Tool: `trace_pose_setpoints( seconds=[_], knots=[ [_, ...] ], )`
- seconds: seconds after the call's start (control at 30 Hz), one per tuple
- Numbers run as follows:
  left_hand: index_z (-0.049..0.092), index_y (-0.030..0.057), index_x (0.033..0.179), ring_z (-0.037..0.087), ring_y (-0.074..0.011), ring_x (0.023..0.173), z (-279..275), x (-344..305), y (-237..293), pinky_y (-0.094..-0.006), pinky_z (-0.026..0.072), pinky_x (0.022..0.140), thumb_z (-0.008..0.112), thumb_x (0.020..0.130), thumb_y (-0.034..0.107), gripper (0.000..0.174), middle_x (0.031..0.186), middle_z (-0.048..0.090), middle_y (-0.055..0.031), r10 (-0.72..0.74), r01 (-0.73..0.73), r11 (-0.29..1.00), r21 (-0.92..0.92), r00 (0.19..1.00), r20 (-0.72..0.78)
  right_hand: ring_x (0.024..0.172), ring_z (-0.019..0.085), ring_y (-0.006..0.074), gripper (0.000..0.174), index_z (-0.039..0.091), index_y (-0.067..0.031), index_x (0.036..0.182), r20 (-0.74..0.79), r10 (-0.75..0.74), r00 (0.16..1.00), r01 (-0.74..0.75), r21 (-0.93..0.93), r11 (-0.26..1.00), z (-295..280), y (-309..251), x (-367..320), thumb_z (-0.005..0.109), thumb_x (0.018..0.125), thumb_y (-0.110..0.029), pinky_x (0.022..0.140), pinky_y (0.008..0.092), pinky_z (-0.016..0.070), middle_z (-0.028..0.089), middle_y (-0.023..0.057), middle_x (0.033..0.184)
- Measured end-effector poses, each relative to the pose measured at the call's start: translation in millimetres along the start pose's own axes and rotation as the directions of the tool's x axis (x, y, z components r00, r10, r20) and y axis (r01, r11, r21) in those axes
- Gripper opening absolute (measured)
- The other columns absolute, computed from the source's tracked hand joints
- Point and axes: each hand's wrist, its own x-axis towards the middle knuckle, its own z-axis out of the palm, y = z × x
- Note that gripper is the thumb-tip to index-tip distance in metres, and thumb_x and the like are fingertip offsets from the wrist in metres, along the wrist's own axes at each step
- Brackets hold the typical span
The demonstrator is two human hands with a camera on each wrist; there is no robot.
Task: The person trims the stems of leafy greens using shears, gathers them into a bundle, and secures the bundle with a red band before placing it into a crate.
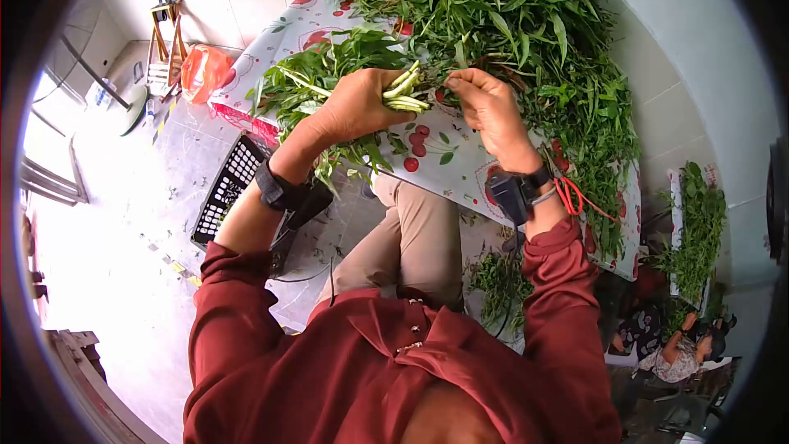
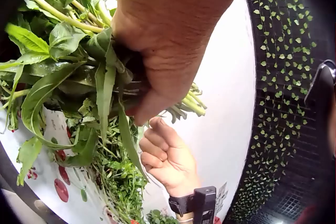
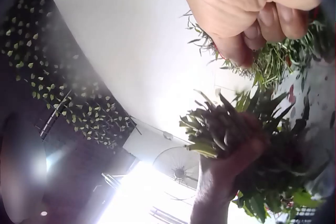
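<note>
My left hand [image 1: 357, 103] grips a bundle of leafy green stems [image 1: 407, 94] above the table; the pale stem ends point right and the leaves [image 2: 58, 85] hang on the other side. Close to those ends is my right hand [image 1: 491, 113], its fingers curled and thumb near the index finger. Nothing can be made out between the fingers of the right hand [image 3: 262, 14] in the right wrist view. A large heap of greens [image 1: 526, 16] lies on the cherry-patterned tablecloth [image 1: 460, 160] beyond both hands.
A black plastic crate [image 1: 234, 185] stands on the floor at the left, near an orange bag [image 1: 205, 74] and a fan [image 1: 123, 107]. More greens [image 1: 699, 230] lie at the right, with another person [image 1: 678, 358] below them. Loose greens [image 1: 497, 288] are beside my legs.
</note>
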Motion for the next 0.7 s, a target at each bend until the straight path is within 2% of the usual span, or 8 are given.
trace_pose_setpoints(
  seconds=[0.07, 0.13, 0.27, 0.37, 0.47, 0.53, 0.6, 0.7],
  knots=[
    [0.062, 0.0012, 0.092, 0.057, -0.0121, 0.070, 1.0, -1.1, -3.2, -0.0299, 0.0476, 0.070, 0.072, 0.071, 0.011, 0.026, 0.079, 0.065, -0.0075, 0.011, -0.011, 1.000, -0.012, 1.000, -0.001, 0.043, 0.028, -0.0013, 0.008, 0.064, -0.0063, 0.091, 0.032, 0.024, 0.999, -0.027, 0.072, 0.997, 3.0, 8.7, -0.6, 0.063, 0.086, -0.013, 0.038, 0.0175, 0.0181, 0.047, -0.0099, 0.059],
    [0.063, 0.0012, 0.092, 0.057, -0.0120, 0.070, 2.1, -2.4, -2.0, -0.0301, 0.0477, 0.069, 0.073, 0.071, 0.011, 0.025, 0.079, 0.066, -0.0078, 0.035, -0.035, 0.999, -0.027, 0.999, 0.016, 0.043, 0.030, -0.0008, 0.010, 0.064, -0.0051, 0.091, -0.007, 0.055, 0.998, -0.054, 0.073, 0.996, 7.7, 16.5, -3.6, 0.062, 0.086, -0.013, 0.038, 0.0175, 0.0190, 0.046, -0.0094, 0.058],
    [0.062, 0.0004, 0.090, 0.055, -0.0088, 0.068, 5.1, -2.3, 0.1, -0.0288, 0.0474, 0.066, 0.073, 0.070, 0.010, 0.024, 0.075, 0.064, -0.0062, 0.002, -0.003, 0.998, 0.061, 1.000, 0.022, 0.043, 0.032, -0.0002, 0.015, 0.065, -0.0032, 0.093, 0.013, 0.110, 0.994, -0.111, 0.069, 0.991, 8.0, 34.8, -6.3, 0.063, 0.085, -0.016, 0.038, 0.0179, 0.0204, 0.046, -0.0080, 0.057],
    [0.061, -0.0002, 0.096, 0.053, -0.0061, 0.072, 4.4, -2.6, 0.5, -0.0258, 0.0470, 0.068, 0.072, 0.070, 0.003, 0.029, 0.081, 0.065, -0.0022, 0.017, -0.015, 1.000, -0.023, 0.995, 0.097, 0.045, 0.033, -0.0004, 0.012, 0.065, -0.0046, 0.091, 0.038, 0.129, 0.991, -0.131, 0.066, 0.989, 18.5, 30.3, -9.1, 0.062, 0.087, -0.016, 0.039, 0.0173, 0.0210, 0.045, -0.0087, 0.058],
    [0.061, -0.0005, 0.099, 0.052, -0.0062, 0.072, 2.4, -2.2, -5.7, -0.0259, 0.0471, 0.069, 0.073, 0.070, 0.004, 0.032, 0.081, 0.064, -0.0020, 0.054, -0.042, 0.994, -0.102, 0.991, 0.119, 0.046, 0.033, -0.0007, 0.010, 0.064, -0.0050, 0.089, 0.056, 0.147, 0.988, -0.154, 0.146, 0.977, 19.7, 37.1, -3.3, 0.060, 0.088, -0.014, 0.039, 0.0171, 0.0219, 0.044, -0.0088, 0.059],
    [0.060, -0.0009, 0.101, 0.052, -0.0064, 0.073, -1.2, -5.0, -0.7, -0.0256, 0.0472, 0.070, 0.073, 0.070, 0.004, 0.033, 0.082, 0.063, -0.0018, 0.028, -0.017, 0.996, -0.084, 0.991, 0.134, 0.046, 0.033, -0.0008, 0.009, 0.064, -0.0051, 0.089, 0.070, 0.165, 0.984, -0.177, 0.207, 0.962, 24.0, 43.1, 1.0, 0.059, 0.088, -0.012, 0.039, 0.0171, 0.0224, 0.044, -0.0088, 0.059],
    [0.060, -0.0011, 0.101, 0.053, -0.0064, 0.074, -1.9, -5.4, 2.0, -0.0256, 0.0472, 0.071, 0.073, 0.070, 0.004, 0.034, 0.083, 0.064, -0.0016, 0.043, -0.036, 0.997, -0.063, 0.992, 0.120, 0.045, 0.033, -0.0008, 0.009, 0.064, -0.0048, 0.090, 0.020, 0.156, 0.987, -0.158, 0.178, 0.971, 28.8, 39.7, 1.9, 0.059, 0.088, -0.012, 0.038, 0.0175, 0.0228, 0.043, -0.0084, 0.058],
    [0.060, -0.0012, 0.101, 0.052, -0.0063, 0.073, 2.0, -3.2, -0.8, -0.0257, 0.0471, 0.070, 0.072, 0.070, 0.004, 0.034, 0.081, 0.063, -0.0018, 0.031, -0.022, 0.997, -0.068, 0.989, 0.142, 0.044, 0.033, -0.0006, 0.010, 0.064, -0.0038, 0.094, 0.066, 0.133, 0.989, -0.144, 0.216, 0.966, 30.6, 45.4, 0.8, 0.058, 0.089, -0.010, 0.038, 0.0183, 0.0218, 0.044, -0.0079, 0.058]
  ],
)
